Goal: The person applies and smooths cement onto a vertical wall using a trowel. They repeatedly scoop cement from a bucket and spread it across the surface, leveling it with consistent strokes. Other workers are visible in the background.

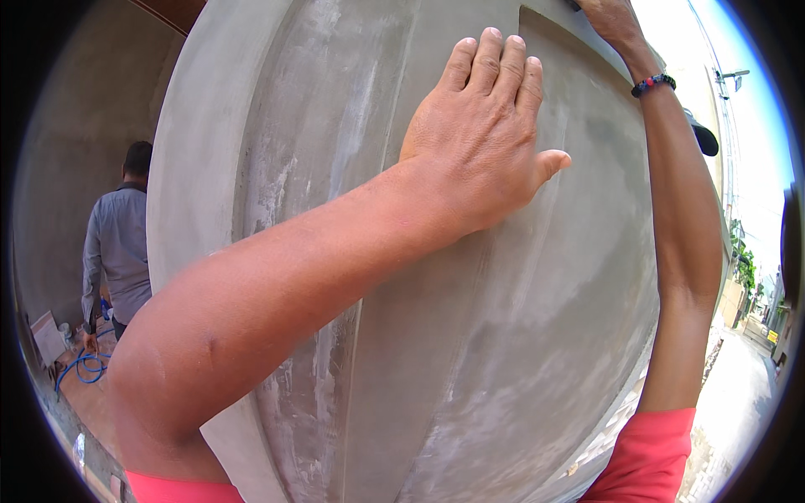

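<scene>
My left hand (486,134) lies on a grey plastered wall (419,335), fingers stretched upward and thumb out to the right. It holds nothing. The wall surface has raised vertical bands, a recessed panel (587,109) and pale streaks. My right arm reaches up along the right side, with a dark beaded bracelet (654,85) at the wrist. At the top edge, my right hand (610,23) is partly cut off by the picture, its fingers bent near the panel's upper border. A small dark bit of something shows at its fingers; what it is cannot be made out.
On the left, a person in a grey-blue shirt (122,235) stands facing away, near a coiled blue hose (84,362) on the floor. A dark cap (703,134) shows behind my right arm. A sunlit street (742,377) runs off at the right.
</scene>
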The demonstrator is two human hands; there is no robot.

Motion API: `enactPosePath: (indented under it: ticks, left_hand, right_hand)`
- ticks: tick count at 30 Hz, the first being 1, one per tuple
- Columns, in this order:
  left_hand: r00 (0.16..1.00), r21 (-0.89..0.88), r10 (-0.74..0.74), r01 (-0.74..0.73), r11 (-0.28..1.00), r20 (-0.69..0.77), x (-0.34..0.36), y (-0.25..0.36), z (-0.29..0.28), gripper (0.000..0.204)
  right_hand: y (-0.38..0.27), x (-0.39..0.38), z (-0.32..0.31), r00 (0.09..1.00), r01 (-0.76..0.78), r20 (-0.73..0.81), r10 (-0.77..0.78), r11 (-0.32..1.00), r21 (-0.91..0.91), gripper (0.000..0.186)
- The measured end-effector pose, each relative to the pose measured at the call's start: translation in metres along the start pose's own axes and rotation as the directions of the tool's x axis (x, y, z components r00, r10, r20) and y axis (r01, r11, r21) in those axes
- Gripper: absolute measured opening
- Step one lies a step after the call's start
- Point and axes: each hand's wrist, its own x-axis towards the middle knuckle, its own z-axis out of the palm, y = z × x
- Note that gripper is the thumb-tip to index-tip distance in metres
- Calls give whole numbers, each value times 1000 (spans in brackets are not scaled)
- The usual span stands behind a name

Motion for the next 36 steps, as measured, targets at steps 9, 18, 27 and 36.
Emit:
enactPosePath:
  ticks: [9,18,27,36]
  left_hand:
    - [1000,15,23,-24,1000,8,-5,-4,-1,75]
    - [998,48,32,-35,998,62,-4,-6,-7,74]
    - [997,50,36,-40,998,70,-1,-2,-7,75]
    - [999,65,38,-39,997,20,-5,-2,-2,73]
  right_hand:
    - [-57,-4,12,999,46,10,-52,944,327,40]
    - [88,-101,-32,884,-464,-81,460,885,-42,48]
    - [47,-54,-21,966,-253,-74,248,964,-80,38]
    - [-1,-53,9,995,76,-68,-80,996,-50,44]
